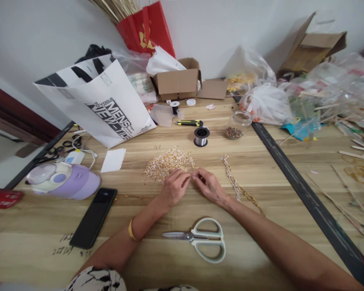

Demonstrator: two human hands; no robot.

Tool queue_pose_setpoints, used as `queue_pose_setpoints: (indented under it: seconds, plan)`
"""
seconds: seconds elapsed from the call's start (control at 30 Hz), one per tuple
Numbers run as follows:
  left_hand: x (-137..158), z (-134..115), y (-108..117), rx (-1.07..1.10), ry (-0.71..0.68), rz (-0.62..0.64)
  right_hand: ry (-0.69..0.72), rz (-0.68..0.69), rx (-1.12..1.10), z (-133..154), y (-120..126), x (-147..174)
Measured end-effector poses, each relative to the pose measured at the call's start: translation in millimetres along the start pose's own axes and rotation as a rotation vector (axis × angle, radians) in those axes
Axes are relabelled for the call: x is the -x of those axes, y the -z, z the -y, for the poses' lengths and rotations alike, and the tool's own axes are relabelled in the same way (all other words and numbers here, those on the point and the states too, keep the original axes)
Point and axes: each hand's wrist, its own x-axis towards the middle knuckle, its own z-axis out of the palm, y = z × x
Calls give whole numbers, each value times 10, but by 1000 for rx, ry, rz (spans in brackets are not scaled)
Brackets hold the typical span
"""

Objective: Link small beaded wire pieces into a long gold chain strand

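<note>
My left hand (175, 186) and my right hand (208, 185) meet fingertip to fingertip at the near edge of a heap of small gold and clear beads (168, 162). Both are closed in a pinch; whatever sits between the fingers is too small to make out. A strand of gold beads (136, 197) runs out to the left of my left wrist. Right of my right hand lies a beaded chain (232, 180), partly silvery and partly gold. White-handled scissors (208, 238) rest on the table in front of me, blades pointing left.
Behind the heap stand a wire spool (202, 137), a yellow-black utility knife (189, 123) and a glass jar (238, 125) of beads. On the left are a phone (94, 218), a purple bottle (66, 180) and a white paper bag (100, 105). Plastic bags (267, 103) crowd the right.
</note>
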Motion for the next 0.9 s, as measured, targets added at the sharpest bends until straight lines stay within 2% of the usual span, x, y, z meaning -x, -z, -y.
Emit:
queue_pose_setpoints:
  seconds: [0.3, 0.9]
  plan:
    - [-33, -1, 15, 154, 172, 91, 5, 6, -12, -6, 4, 2]
    - [-75, 31, 20, 286, 311, 160, 10, -12, -16, 6, 8, 2]
